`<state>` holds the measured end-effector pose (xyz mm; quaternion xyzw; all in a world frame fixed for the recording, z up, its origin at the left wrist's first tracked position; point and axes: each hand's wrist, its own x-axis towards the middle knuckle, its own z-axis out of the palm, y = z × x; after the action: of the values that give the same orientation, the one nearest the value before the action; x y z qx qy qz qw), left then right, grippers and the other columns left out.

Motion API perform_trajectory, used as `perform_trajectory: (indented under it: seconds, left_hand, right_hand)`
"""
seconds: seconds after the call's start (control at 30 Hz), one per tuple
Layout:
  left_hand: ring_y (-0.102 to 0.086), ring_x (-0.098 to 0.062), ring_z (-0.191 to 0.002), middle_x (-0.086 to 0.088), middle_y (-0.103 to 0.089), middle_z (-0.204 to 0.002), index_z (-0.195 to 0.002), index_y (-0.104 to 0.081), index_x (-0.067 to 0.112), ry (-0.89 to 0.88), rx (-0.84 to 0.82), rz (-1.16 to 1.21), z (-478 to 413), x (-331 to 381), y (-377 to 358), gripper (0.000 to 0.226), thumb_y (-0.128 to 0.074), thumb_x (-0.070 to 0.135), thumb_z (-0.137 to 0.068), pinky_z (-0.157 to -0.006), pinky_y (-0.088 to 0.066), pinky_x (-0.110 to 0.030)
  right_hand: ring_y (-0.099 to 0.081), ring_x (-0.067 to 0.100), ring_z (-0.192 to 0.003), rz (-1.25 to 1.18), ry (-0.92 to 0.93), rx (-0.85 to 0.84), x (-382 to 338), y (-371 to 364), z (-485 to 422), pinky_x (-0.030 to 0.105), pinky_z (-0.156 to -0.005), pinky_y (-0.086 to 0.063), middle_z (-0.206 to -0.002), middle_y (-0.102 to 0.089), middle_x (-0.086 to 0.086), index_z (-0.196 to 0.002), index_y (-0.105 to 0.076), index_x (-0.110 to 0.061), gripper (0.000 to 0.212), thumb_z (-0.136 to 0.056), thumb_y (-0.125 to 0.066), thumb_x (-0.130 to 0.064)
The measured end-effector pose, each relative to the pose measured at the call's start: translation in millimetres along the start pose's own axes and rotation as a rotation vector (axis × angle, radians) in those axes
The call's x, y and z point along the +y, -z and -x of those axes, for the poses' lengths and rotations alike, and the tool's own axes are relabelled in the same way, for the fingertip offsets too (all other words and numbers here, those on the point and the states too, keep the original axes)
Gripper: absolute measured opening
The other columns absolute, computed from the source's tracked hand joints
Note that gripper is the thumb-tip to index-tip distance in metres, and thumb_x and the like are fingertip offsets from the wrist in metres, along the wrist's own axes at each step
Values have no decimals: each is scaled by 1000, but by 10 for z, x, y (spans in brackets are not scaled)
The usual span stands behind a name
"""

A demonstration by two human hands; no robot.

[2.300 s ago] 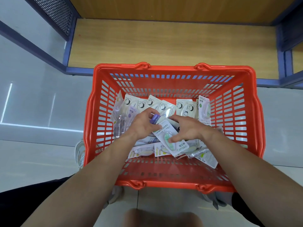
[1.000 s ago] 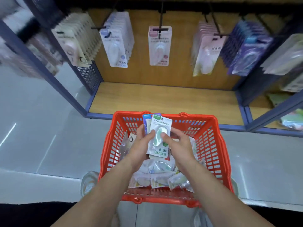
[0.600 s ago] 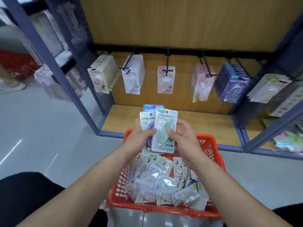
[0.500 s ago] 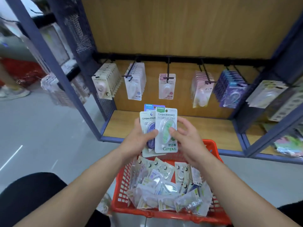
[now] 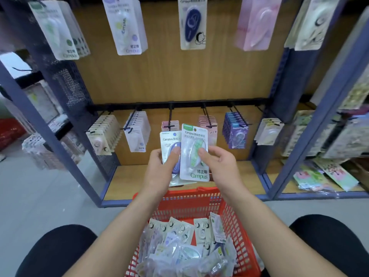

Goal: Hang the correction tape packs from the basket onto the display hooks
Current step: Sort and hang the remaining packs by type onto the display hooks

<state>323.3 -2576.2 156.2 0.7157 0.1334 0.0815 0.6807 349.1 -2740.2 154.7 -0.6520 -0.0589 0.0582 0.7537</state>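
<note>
I hold a small fan of correction tape packs upright in front of the lower hook row. My left hand (image 5: 159, 172) grips a purple pack (image 5: 169, 145), thumb pressed on its front. My right hand (image 5: 221, 166) pinches the green pack (image 5: 194, 154) that overlaps it in front. Below them stands the red basket (image 5: 189, 202), with several more loose packs (image 5: 183, 250) piled inside. Behind my hands, the lower display hooks (image 5: 170, 118) carry rows of hung packs; the middle hook holds only a few pink ones.
An upper hook row holds larger-looking packs, among them a navy one (image 5: 192, 23). Blue shelf posts (image 5: 52, 140) frame the bay. A wooden shelf board (image 5: 129, 180) lies under the hooks. The bay on the right (image 5: 327, 176) holds more stationery. My knees flank the basket.
My hands lifted the packs out of the basket and up to the level of the lower hooks. My view tilted up, so the upper hook row now shows.
</note>
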Motion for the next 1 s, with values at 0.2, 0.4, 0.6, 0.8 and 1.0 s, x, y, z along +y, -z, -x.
perform_trajectory:
  seconds: [0.2, 0.4, 0.6, 0.8, 1.0]
  left_hand:
    - [-74, -2, -77, 7, -68, -115, -136, -39, 26, -37, -125, -46, 97, 302, -268, 45, -65, 20, -99, -55, -56, -20]
    - [-76, -13, -90, 7, -68, -124, -136, -39, 31, -62, -141, -24, 293, 512, -266, 47, -66, 22, -99, -65, -63, -33]
    - [-73, -8, -97, 16, -70, -119, -133, -44, 41, -143, -75, 6, 285, 741, 71, 47, -70, 28, -96, -67, -63, -33]
    - [-73, -4, -96, 20, -73, -113, -129, -49, 41, -214, -22, 55, 115, 909, 504, 46, -73, 23, -95, -69, -63, -37]
    - [-75, -8, -92, 15, -74, -114, -125, -52, 38, -255, 79, 119, -86, 1035, 975, 43, -74, 17, -93, -67, -64, -42]
  right_hand:
    - [-76, 32, -88, 101, 88, 128, -211, 168, 128, 58, -86, -58, -91, -79, 9, -108, -71, -26, 21, -98, -65, -44]
    - [-77, 17, -93, 104, 166, 11, -438, 217, 341, 24, -70, -58, -106, -79, -3, -128, -58, -36, 38, -97, -69, -16]
    - [-77, 16, -94, 66, 166, 8, -625, -2, 275, 38, -68, -63, -108, -78, -8, -128, -52, -43, 47, -98, -66, -9]
    - [-76, 16, -97, 72, 220, -39, -800, -435, 16, 38, -64, -62, -113, -76, -10, -131, -54, -41, 47, -97, -69, -14]
    - [-75, 15, -99, 101, 282, -113, -878, -984, -272, 47, -68, -64, -116, -75, -11, -129, -54, -42, 48, -98, -67, -9]
